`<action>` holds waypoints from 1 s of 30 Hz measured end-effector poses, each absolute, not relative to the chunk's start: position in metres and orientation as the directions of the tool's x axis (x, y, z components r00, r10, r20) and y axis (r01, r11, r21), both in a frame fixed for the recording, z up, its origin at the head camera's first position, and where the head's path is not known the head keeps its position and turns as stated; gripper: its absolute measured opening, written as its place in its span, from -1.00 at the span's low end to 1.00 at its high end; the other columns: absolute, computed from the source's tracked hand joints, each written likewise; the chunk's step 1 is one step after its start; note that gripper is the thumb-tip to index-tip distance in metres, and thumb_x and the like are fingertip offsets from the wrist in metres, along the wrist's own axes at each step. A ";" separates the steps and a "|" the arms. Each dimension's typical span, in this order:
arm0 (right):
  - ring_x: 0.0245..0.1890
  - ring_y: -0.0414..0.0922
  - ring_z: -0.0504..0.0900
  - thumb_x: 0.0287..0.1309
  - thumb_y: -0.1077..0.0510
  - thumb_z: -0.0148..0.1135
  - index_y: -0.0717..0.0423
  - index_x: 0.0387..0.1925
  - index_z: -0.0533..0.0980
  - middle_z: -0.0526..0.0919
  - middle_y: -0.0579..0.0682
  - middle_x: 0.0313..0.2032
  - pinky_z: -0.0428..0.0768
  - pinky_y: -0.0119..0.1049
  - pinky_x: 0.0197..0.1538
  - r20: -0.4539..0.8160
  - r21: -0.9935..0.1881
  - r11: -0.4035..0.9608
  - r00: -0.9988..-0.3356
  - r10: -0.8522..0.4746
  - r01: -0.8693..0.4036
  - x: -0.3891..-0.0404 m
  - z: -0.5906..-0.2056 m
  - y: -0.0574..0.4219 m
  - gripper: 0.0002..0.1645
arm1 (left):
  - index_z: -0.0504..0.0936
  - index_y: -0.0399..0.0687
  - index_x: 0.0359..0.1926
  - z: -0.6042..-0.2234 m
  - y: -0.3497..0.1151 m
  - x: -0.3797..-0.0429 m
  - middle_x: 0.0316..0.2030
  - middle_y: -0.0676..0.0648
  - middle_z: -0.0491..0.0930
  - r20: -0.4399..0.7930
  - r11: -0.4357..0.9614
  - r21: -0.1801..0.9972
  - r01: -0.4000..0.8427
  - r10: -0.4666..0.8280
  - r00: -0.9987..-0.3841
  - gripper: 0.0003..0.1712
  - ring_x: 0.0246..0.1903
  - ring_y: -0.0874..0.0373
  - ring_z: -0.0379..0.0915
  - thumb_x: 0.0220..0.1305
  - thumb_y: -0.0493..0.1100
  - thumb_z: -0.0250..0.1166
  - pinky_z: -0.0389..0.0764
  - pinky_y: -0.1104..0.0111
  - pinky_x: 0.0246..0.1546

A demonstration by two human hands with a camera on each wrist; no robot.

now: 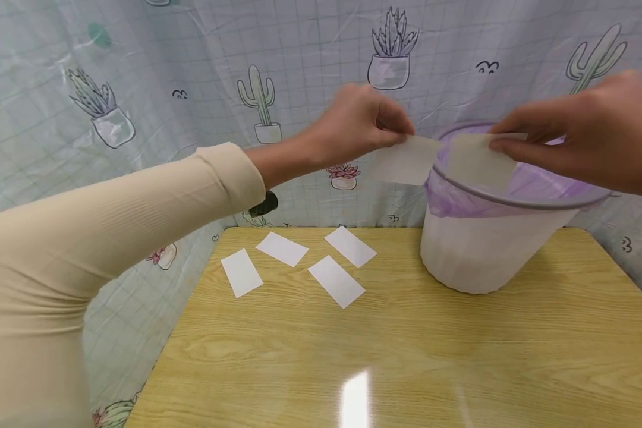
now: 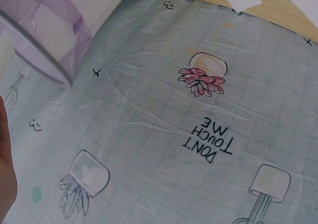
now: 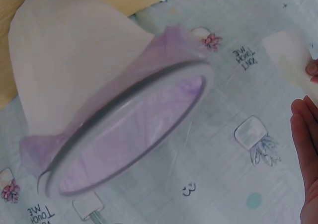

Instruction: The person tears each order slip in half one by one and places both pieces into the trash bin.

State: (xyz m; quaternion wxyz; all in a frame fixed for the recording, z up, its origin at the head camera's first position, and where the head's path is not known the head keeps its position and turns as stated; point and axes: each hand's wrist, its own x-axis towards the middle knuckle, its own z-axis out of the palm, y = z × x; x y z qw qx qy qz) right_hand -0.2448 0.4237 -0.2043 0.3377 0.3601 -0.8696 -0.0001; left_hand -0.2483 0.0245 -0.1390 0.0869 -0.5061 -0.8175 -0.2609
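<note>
My left hand point(image 1: 361, 128) pinches a white card point(image 1: 403, 160) between thumb and fingers, left of the bin's rim. My right hand point(image 1: 583, 131) pinches a second white card point(image 1: 481, 163), which overlaps the mouth of the white bin point(image 1: 487, 249) in the head view. A purple liner bag point(image 1: 460, 202) hangs folded over the bin's grey rim. Only the edge of the left hand point(image 2: 6, 159) shows in its own wrist view. In the right wrist view, a white card point(image 3: 288, 55) appears close to the right hand point(image 3: 308, 139).
Several white cards point(image 1: 336, 281) lie flat and apart on the left half of the wooden table point(image 1: 299, 356). The bin stands at the back right of the tabletop. A curtain point(image 1: 321, 71) printed with cactus drawings hangs behind the table.
</note>
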 end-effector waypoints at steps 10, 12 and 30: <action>-0.37 -0.84 0.44 0.16 0.19 0.50 -0.04 -0.07 0.74 0.81 0.07 -0.32 0.33 -0.80 -0.43 0.606 0.115 0.819 -0.613 -0.506 -0.563 -0.185 -0.144 0.356 -0.72 | 0.82 -0.09 -0.11 -0.130 0.055 -0.258 -0.18 0.03 0.79 0.398 0.394 0.351 0.849 0.758 -0.516 -0.85 -0.22 0.42 0.64 0.38 -0.24 0.36 0.56 0.60 -0.13; -0.35 -0.93 0.29 0.18 0.31 0.45 0.17 -0.11 0.71 0.78 0.21 -0.33 0.35 -0.83 -0.36 0.598 0.074 0.830 -0.641 -0.481 -0.553 -0.181 -0.141 0.348 -0.78 | 0.82 -0.08 -0.10 -0.129 0.059 -0.259 -0.17 0.04 0.79 0.385 0.415 0.357 0.837 0.751 -0.537 -0.85 -0.20 0.41 0.64 0.39 -0.23 0.35 0.55 0.60 -0.12; -0.34 -0.91 0.25 0.25 0.45 0.30 0.38 -0.13 0.64 0.72 0.31 -0.32 0.33 -0.84 -0.31 0.592 0.034 0.840 -0.666 -0.453 -0.541 -0.181 -0.132 0.363 -0.84 | 0.82 -0.11 -0.11 -0.127 0.088 -0.274 -0.14 0.01 0.78 0.413 0.399 0.449 0.800 0.701 -0.581 -0.85 -0.16 0.33 0.67 0.35 -0.27 0.37 0.57 0.55 -0.09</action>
